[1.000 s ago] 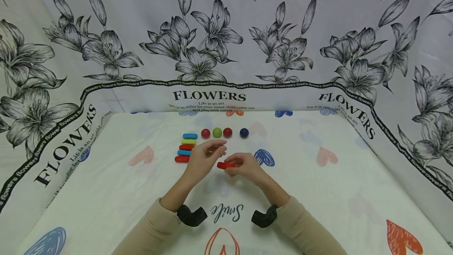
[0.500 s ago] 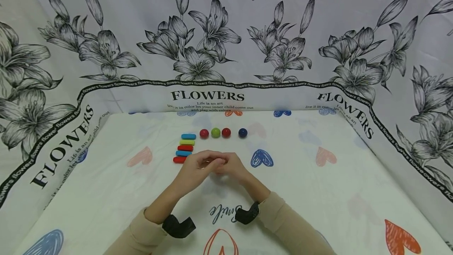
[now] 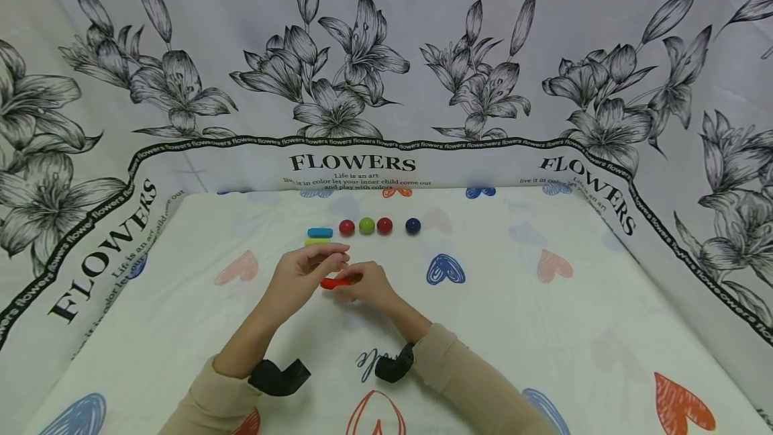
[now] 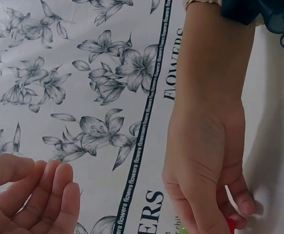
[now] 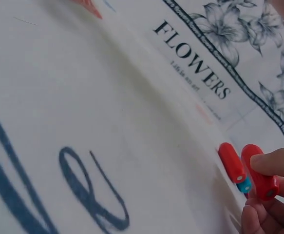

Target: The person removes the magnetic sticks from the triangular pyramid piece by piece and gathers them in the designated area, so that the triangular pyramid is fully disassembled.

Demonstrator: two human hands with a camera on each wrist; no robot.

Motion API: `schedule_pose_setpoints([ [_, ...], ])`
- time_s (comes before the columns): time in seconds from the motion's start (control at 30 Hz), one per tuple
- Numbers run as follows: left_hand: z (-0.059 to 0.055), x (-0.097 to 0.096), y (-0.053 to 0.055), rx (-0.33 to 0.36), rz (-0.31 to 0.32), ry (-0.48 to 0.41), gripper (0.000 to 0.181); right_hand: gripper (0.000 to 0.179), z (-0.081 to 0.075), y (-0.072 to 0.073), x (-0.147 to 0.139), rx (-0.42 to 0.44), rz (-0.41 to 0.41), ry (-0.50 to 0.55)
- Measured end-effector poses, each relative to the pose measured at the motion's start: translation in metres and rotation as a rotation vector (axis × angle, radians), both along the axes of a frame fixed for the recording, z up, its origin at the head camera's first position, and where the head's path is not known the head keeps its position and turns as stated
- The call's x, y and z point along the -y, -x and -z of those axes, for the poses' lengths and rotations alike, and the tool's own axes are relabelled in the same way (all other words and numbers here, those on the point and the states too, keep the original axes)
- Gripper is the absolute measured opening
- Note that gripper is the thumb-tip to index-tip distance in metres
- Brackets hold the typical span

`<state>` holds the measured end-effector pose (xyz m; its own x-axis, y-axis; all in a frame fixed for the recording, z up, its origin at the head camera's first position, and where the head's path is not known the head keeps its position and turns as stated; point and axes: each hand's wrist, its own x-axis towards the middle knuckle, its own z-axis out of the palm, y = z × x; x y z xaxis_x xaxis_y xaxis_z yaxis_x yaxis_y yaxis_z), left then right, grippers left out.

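Observation:
My right hand pinches a short red rod with rounded ends between thumb and fingers, a little above the cloth. In the right wrist view the thumb presses on this red rod, and a small round dot shows at its end. Beside it lie another red rod and a blue rod. My left hand hovers just left of the right one, fingers loosely bent, holding nothing. Behind it a blue rod and a yellow-green rod show; the left hand hides the others in the head view.
Right of the rods stands a row of balls: a red ball, a green ball, a second red ball and a dark blue ball. A white cloth with printed hearts covers the table. A flower-printed curtain surrounds it.
Both hands have moved left, the right one carrying the red rod. They met midway and now stand slightly apart. The left hand now covers the lower rods of the column.

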<state>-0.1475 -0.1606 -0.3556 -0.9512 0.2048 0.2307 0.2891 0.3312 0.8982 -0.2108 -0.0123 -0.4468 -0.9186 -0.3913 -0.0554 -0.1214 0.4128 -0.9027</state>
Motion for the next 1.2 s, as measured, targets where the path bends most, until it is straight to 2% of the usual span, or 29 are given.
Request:
schedule_pose_setpoints([
  [0.07, -0.001, 0.002, 0.001, -0.005, -0.009, -0.011, 0.028, 0.02, 0.0, 0.0, 0.007, -0.014, -0.007, -0.007],
  [0.3, -0.003, 0.01, 0.005, -0.031, -0.026, -0.049, 0.026, 0.019, 0.0, 0.001, 0.028, -0.149, -0.024, -0.044],
  [0.43, -0.005, 0.014, 0.007, -0.027, -0.024, -0.1, 0.029, 0.018, -0.002, 0.0, 0.037, -0.225, -0.039, -0.069],
  [0.53, -0.007, 0.018, 0.009, -0.025, -0.024, -0.136, 0.031, 0.017, -0.003, -0.001, 0.043, -0.249, -0.035, -0.097],
  [0.63, -0.009, 0.023, 0.01, -0.02, -0.036, -0.149, 0.033, 0.019, -0.002, -0.003, 0.048, -0.233, -0.012, -0.135],
  [0.87, -0.013, 0.034, 0.012, -0.01, -0.098, -0.143, 0.039, 0.021, -0.002, -0.004, 0.059, -0.115, 0.039, -0.193],
  [1.2, -0.016, 0.043, 0.016, -0.039, -0.147, -0.152, 0.037, 0.021, 0.001, -0.007, 0.065, -0.147, 0.046, -0.275],
])
